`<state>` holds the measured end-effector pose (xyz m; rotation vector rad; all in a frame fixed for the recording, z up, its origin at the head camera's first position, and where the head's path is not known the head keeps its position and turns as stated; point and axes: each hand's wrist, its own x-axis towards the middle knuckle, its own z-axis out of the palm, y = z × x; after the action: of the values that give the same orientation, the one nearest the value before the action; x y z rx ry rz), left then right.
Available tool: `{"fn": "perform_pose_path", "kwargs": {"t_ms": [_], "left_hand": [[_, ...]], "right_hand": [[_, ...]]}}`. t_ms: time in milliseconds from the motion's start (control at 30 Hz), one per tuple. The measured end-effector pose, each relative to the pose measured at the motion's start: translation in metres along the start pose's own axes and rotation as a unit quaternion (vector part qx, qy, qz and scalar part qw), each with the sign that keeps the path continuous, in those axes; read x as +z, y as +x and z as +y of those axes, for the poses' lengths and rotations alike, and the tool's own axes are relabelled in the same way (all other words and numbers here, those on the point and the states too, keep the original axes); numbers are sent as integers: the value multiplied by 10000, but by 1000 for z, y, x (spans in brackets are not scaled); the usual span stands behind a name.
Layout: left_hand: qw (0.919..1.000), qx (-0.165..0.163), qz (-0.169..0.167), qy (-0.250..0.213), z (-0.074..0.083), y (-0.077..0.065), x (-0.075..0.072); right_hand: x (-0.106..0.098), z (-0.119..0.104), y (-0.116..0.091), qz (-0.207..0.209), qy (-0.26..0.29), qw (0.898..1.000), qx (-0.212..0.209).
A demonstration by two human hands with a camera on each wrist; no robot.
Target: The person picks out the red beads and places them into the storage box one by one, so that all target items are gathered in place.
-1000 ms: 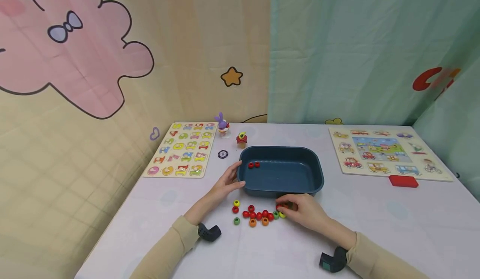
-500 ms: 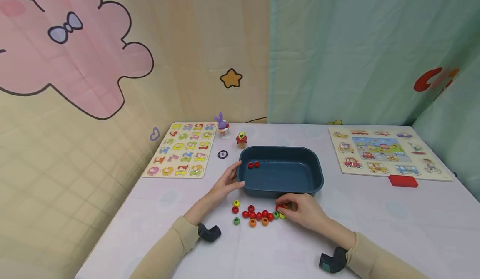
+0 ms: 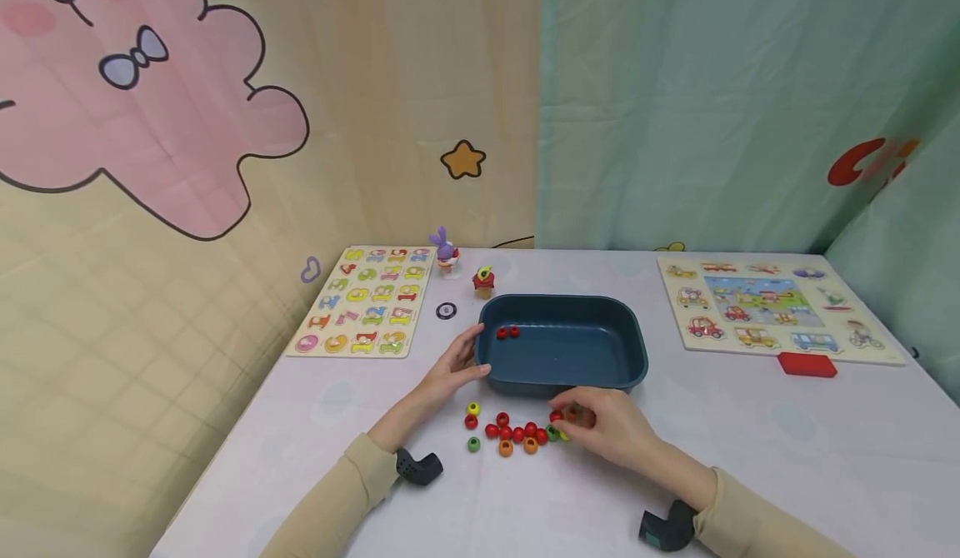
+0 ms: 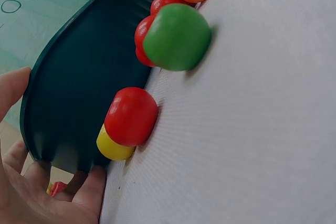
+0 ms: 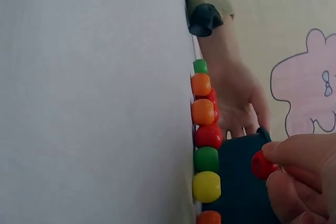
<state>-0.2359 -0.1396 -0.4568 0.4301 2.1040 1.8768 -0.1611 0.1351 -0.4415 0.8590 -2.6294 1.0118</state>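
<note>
A dark blue rectangular tray (image 3: 562, 346) stands mid-table with two red beads (image 3: 507, 332) inside at its left end. My left hand (image 3: 453, 362) holds that end, thumb at the near corner and fingers against the outer wall. Between thumb and fingertips my right hand (image 3: 611, 425) pinches a red bead (image 5: 261, 165), just in front of the tray's near wall. Loose round beads lie before the tray: several red ones (image 3: 518, 435), orange ones (image 3: 506, 448), a green one (image 3: 473, 445) and a yellow one (image 3: 473, 409). The right hand partly covers others, including an orange bead (image 3: 572, 414).
A number puzzle board (image 3: 360, 301) lies at the left, a vehicle puzzle board (image 3: 772, 308) at the right. Near the latter is a red block (image 3: 807, 365). Behind the tray stand a purple rabbit figure (image 3: 444, 251) and a small red figure (image 3: 483, 281), beside a round black-and-white disc (image 3: 446, 311).
My right hand has shifted very slightly, covering more of the yellow bead under it. The left hand, the tray and the loose beads stay as they were.
</note>
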Motion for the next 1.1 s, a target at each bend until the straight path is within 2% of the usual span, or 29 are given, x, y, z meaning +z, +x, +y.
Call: {"fn": "perform_pose_path", "kwargs": {"t_ms": [100,233,400,500,633,800,933,1100], "left_hand": [[10000,30,-8,13,1,-1,0],[10000,71,-8,11,3,-1,0],[10000,82,1,13,2,0,-1],[10000,29,1,36,1,0,-2],[10000,-21,-71,-24,4,-1,-3],[9998,-13,-200,-16,17,-9,1],[9996,-95,-266,43,25,-13,4],[9996,-102,-247,26,27,-13,5]], "right_hand": [[-11,-9,6,137,184,9994,-268],[-33,-17,23,475,364,9952,-773],[-61,-16,58,761,485,9870,-1332],[-74,-14,83,717,666,9849,-1427],[-82,-7,116,563,870,9877,-1174],[-71,14,149,229,1199,9917,-400],[-55,32,162,-228,1540,9877,133],[-33,50,170,-739,1760,9806,442]]}}
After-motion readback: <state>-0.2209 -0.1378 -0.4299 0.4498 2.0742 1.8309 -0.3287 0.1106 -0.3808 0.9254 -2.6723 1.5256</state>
